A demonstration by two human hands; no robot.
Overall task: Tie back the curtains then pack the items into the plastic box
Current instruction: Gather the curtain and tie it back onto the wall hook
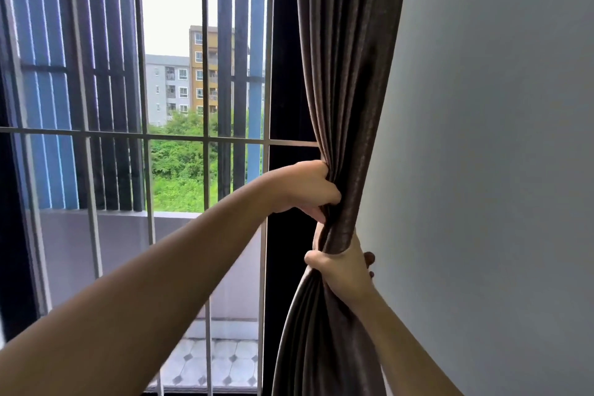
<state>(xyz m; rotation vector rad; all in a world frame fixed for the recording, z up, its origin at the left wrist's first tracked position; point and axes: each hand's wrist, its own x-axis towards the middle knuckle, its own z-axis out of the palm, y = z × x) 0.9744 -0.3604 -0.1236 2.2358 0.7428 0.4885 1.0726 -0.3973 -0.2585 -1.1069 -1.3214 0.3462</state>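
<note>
your left hand [305, 190] has its fingers curled into the gathered brown curtain [348, 74]. your right hand [345, 267] grips the same bunch just below, thumb wrapped across the front. the curtain hangs at the right edge of the barred window [205, 138], bunched beside the grey wall [498, 138] and flaring out under your hands.

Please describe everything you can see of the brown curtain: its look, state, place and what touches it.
The dark brown curtain of slightly shiny, velvet-like fabric hangs in long vertical folds at the right edge of the barred window, beside the plain grey wall. It is gathered into a narrow bunch at mid-height and spreads wider above and below. The left hand grips the bunch; the right hand grips it just below. No tie-back is visible.
</note>
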